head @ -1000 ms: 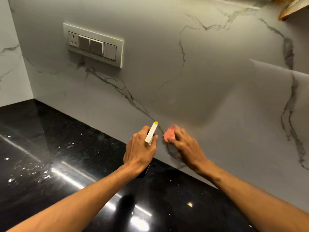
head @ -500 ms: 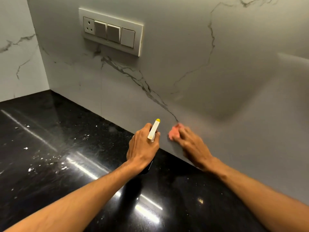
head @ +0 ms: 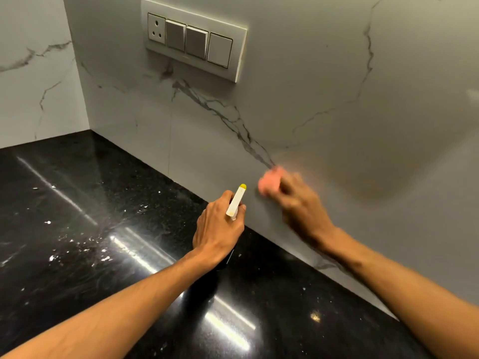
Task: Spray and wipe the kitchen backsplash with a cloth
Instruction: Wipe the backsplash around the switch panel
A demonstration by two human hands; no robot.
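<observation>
Your left hand (head: 219, 226) is curled tight round the neck of the spray bottle (head: 236, 200). The bottle's white head with its yellow tip points up and away from you toward the backsplash (head: 337, 99). Your palm hides nearly all of the dark body. Only a sliver shows under your wrist against the black desk (head: 77, 255), and you cannot tell whether the bottle stands on the desk or hangs above it.

Just right of that hand and a little higher, your right hand (head: 302, 206) lies over the pink cloth (head: 269, 181) and holds it against the backsplash. Motion blur smears both hand and cloth, so you cannot tell whether your fingers lie flat on the cloth or curl round it, and most of the cloth is covered. Both your forearms are cut off by the lower edge of the view.

Beyond your left hand, up on the wall, sits a switch plate (head: 194, 40). White flecks (head: 77, 244) are scattered on the desk to the left of that hand.

Compared with half a second ago, the cloth has climbed. It was below the yellow tip and is now about level with it, with its top at the lower end of the dark vein. Your left hand keeps the same grip.
</observation>
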